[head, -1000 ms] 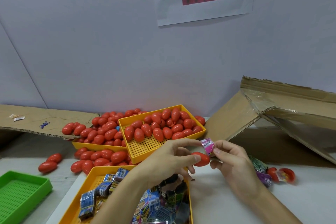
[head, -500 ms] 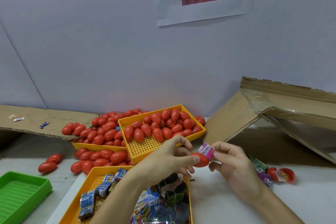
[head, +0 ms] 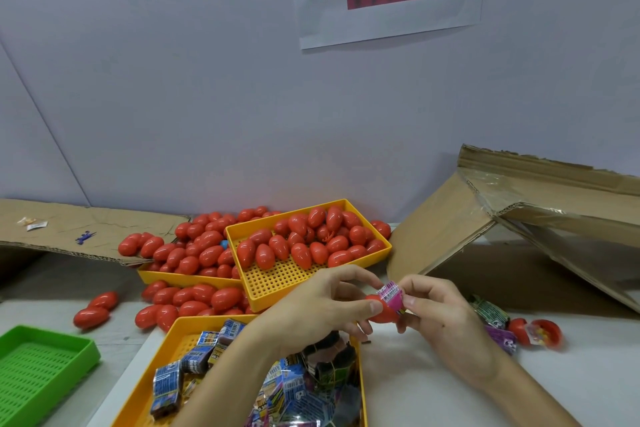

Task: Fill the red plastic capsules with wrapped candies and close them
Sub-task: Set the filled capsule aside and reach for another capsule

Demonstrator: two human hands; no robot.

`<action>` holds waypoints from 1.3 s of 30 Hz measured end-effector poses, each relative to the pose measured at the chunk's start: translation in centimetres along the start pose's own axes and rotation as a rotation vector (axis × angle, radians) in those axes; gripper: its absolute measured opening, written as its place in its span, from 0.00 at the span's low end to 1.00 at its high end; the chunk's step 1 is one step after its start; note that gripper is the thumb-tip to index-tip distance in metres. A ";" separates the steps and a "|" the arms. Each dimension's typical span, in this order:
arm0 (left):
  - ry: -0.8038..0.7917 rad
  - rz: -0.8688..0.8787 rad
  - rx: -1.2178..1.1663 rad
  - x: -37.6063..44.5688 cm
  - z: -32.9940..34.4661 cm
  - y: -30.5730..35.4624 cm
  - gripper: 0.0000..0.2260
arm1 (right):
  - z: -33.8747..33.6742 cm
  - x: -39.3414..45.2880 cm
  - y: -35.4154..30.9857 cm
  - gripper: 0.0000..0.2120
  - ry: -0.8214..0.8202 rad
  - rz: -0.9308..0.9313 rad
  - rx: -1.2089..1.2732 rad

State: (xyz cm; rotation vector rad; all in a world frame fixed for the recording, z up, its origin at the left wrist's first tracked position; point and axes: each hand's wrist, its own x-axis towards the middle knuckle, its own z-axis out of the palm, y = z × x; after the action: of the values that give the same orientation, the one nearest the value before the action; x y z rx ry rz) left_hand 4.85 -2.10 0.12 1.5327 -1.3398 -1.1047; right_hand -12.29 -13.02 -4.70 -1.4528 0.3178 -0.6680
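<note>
Pinched between thumb and fingers of the left hand (head: 322, 308), the capsule (head: 382, 314) sits above the table, near the candy tray (head: 173, 350). Right hand (head: 440, 319) pinches the candy (head: 392, 296) at its mouth. Best practice: align the candy lengthwise, press squarely. Both wrists angle inward.

Red capsules (head: 304, 243) are gleaming in a yellow perforated tray (head: 277, 282) at twelve o'clock. A pink barcoded candy (head: 391, 296) is showing against one red capsule half (head: 381, 314). At eight o'clock, a green tray (head: 41, 367) is glowing.
</note>
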 end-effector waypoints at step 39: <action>0.278 0.081 -0.096 0.6 1.0 0.0 0.10 | 0.9 0.1 -0.6 0.17 0.295 -0.118 -0.149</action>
State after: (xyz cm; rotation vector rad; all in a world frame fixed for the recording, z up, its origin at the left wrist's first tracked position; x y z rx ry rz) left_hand 3.90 -2.73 -0.23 1.4865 -1.1327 -0.8568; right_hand -11.87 -12.32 -3.98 -1.5229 0.5231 -0.9748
